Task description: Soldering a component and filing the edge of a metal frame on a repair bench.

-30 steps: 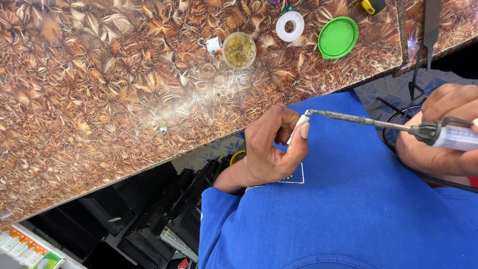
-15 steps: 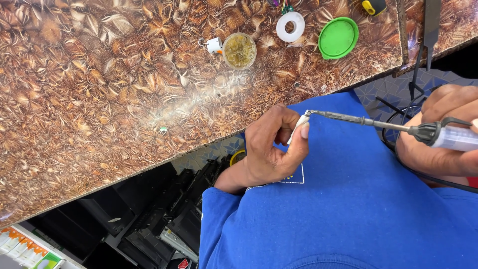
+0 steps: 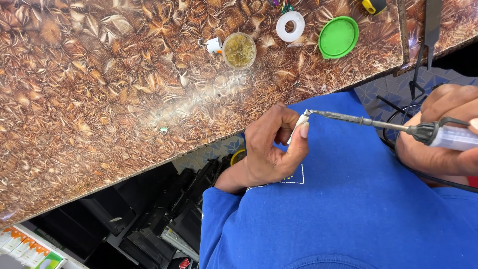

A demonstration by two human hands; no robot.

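soldering iron (image 3: 358, 120), clenched in the right hand (image 3: 438, 132), met a small white connector (image 3: 298, 124) pinched by the left hand (image 3: 271, 149) over the lap below the worktop (image 3: 99, 99), steadying it for the tip.

We see orange-white-green cartons (image 3: 27, 249) at the bottom-left corner, and 1 small red label (image 3: 184, 263) below the tabletop edge.
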